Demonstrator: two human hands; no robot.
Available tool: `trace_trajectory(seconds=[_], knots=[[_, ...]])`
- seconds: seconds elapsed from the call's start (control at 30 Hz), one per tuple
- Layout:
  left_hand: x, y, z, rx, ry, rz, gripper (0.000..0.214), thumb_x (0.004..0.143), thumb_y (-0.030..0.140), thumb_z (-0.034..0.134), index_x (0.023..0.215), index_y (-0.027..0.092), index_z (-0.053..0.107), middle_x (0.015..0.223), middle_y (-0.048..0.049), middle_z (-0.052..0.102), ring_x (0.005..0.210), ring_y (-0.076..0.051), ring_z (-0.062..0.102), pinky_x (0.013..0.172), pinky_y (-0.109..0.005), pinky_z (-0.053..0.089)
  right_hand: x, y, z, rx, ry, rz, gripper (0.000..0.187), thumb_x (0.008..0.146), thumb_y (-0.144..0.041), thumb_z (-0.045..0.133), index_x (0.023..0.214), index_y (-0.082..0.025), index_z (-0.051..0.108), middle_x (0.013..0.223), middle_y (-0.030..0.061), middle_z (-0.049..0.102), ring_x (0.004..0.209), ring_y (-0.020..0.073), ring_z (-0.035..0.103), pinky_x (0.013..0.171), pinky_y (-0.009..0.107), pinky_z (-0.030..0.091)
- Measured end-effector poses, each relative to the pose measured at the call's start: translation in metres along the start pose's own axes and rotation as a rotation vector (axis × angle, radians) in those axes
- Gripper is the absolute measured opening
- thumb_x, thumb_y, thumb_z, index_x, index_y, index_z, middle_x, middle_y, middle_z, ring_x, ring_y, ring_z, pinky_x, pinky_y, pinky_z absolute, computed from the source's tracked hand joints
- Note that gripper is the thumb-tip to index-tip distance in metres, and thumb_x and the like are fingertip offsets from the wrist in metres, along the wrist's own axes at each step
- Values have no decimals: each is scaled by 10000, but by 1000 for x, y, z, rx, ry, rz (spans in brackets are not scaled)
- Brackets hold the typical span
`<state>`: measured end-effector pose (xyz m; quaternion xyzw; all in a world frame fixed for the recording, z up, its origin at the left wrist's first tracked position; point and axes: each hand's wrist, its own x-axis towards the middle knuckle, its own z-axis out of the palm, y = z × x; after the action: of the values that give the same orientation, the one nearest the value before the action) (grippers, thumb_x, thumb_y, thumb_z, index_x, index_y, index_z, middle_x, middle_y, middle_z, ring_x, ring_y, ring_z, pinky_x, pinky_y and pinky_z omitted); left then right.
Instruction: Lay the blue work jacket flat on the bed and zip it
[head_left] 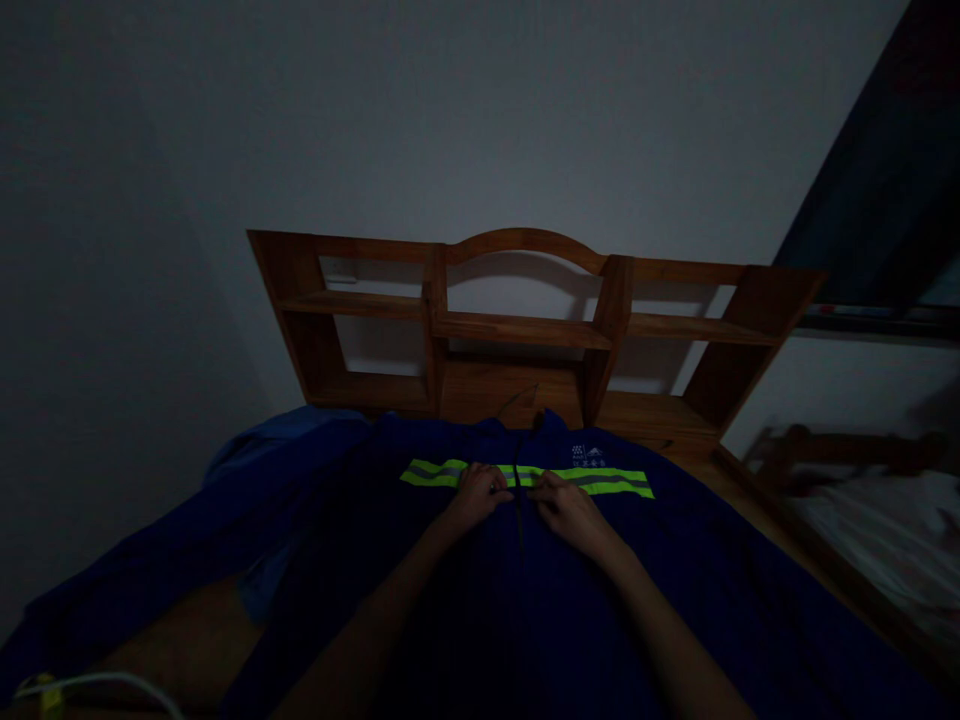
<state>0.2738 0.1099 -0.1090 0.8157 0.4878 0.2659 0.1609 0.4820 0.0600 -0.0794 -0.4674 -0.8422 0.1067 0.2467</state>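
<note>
A dark blue work jacket (480, 600) lies spread out with its collar away from me and its sleeves out to both sides. A yellow-green reflective band (611, 482) with a grey stripe crosses its chest, and white printing shows above the band on the right. My left hand (480, 494) is closed on the cloth just left of the front opening, at the band. Across the opening, my right hand (567, 508) pinches the other front edge. A narrow dark gap runs between the hands. Dim light hides the fingertips' exact hold.
Behind the collar stands a wooden headboard (521, 328) with open shelves against a pale wall. Lighter blue cloth (262, 440) lies under the left sleeve. A white cable (112, 678) is at the lower left. White bedding (885, 530) lies at the right.
</note>
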Motion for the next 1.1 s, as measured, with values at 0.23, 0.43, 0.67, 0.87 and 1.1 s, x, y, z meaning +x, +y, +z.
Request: trace_trajectory(seconds=[0.23, 0.43, 0.67, 0.87, 1.1], knots=[[-4, 25, 0, -147, 154, 36, 70, 800, 265, 581, 837, 209, 599, 863, -16, 659, 883, -192, 573, 815, -322, 392, 7, 9, -5, 399, 198, 3, 175, 835, -262, 557, 901, -231, 716, 935, 32, 655, 873, 162, 607, 786, 266, 462], [-6, 42, 10, -336, 215, 24, 91, 789, 146, 486, 823, 195, 555, 825, -15, 625, 756, -154, 575, 701, -267, 415, 8, 10, -1, 474, 236, 51, 171, 807, -332, 594, 846, -221, 719, 878, 30, 687, 806, 170, 625, 751, 276, 474], [-9, 37, 16, -430, 145, 56, 119, 784, 127, 431, 820, 183, 531, 694, 4, 572, 640, -132, 541, 619, -244, 397, 11, 17, 10, 548, 183, 151, 200, 773, -356, 628, 841, -178, 687, 784, 18, 682, 728, 156, 617, 693, 250, 463], [-7, 32, 21, -741, 76, -69, 84, 724, 163, 489, 768, 157, 560, 666, -2, 594, 629, -135, 578, 607, -236, 426, 12, 23, 15, 657, 127, 146, 222, 733, -366, 678, 806, -158, 647, 726, 4, 637, 678, 134, 576, 626, 221, 433], [-5, 28, 27, -1030, -27, -347, 232, 679, 359, 631, 713, 131, 608, 649, -19, 631, 596, -145, 574, 588, -248, 428, 10, 23, 20, 513, 137, 145, 187, 717, -325, 688, 791, -169, 617, 719, -9, 620, 669, 129, 569, 611, 216, 419]])
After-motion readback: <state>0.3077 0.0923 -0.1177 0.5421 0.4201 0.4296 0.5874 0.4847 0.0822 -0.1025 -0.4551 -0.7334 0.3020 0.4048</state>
